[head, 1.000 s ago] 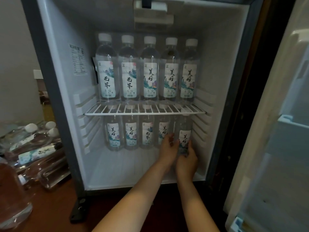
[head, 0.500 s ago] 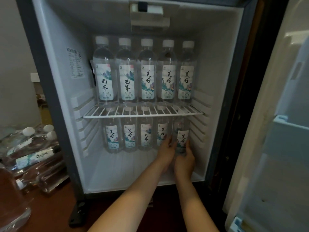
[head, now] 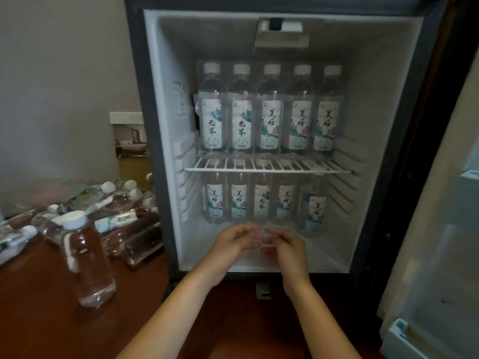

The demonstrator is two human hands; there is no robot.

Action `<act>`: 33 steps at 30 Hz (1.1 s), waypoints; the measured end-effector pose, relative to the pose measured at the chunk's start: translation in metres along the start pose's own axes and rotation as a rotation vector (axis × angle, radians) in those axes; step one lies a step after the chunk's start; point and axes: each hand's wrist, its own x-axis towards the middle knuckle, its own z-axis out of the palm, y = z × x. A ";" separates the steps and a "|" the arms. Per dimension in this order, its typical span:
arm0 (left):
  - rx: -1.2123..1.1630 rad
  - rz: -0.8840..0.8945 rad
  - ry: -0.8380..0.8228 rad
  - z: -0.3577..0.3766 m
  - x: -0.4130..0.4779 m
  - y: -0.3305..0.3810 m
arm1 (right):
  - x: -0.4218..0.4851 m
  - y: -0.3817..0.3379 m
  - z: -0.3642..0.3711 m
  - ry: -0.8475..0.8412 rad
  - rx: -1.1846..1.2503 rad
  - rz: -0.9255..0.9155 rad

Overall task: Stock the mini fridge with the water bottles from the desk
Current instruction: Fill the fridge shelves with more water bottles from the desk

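The fridge (head: 166, 99) holds five bottles (head: 269, 123) on its shelf (head: 267, 165), five beneath. The left hand (head: 230, 244) and right hand (head: 287, 247) have let go of the right-end bottle (head: 315, 208) — both loose, empty.

Brown wood desk (head: 39, 320): one upright bottle (head: 89, 263) near front left, white cap. Behind it, a heap of bottles (head: 121, 218) on their sides, some in plastic wrap. Mini fridge (head: 153, 151) stands on the desk too. Wire shelf (head: 267, 165) carries the top row (head: 270, 112), five upright, packed side by side. Fridge floor (head: 324, 255) carries the bottom row (head: 261, 200), five upright, rightmost slightly forward.
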 end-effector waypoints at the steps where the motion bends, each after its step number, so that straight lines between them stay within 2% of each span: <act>1: 0.000 -0.001 0.008 -0.014 -0.012 0.002 | -0.006 0.000 0.006 -0.072 -0.028 0.020; 4: 0.062 0.005 0.095 -0.054 -0.049 0.006 | -0.023 0.000 0.030 -0.225 -0.090 0.077; 6: 0.089 0.058 0.214 -0.080 -0.072 0.010 | -0.034 0.002 0.048 -0.298 -0.121 0.109; 13: 0.255 0.474 0.902 -0.158 -0.136 0.023 | -0.065 0.017 0.111 -0.569 -0.171 0.133; 16: 0.334 0.490 1.102 -0.182 -0.137 0.024 | -0.077 0.019 0.135 -0.644 -0.227 0.110; 18: 0.330 0.409 1.041 -0.194 -0.129 0.020 | -0.084 0.018 0.150 -0.665 -0.248 0.103; 22: 0.233 0.234 0.715 -0.209 -0.111 0.003 | -0.091 0.020 0.177 -0.696 -0.253 0.061; 25: 0.263 0.128 0.710 -0.219 -0.108 -0.013 | -0.094 0.022 0.194 -0.752 -0.264 0.007; 28: 0.319 0.120 0.695 -0.222 -0.112 -0.025 | -0.102 0.028 0.209 -0.834 -0.226 0.002; 33: 0.536 0.145 0.696 -0.217 -0.123 -0.028 | -0.114 0.033 0.220 -0.858 -0.145 -0.008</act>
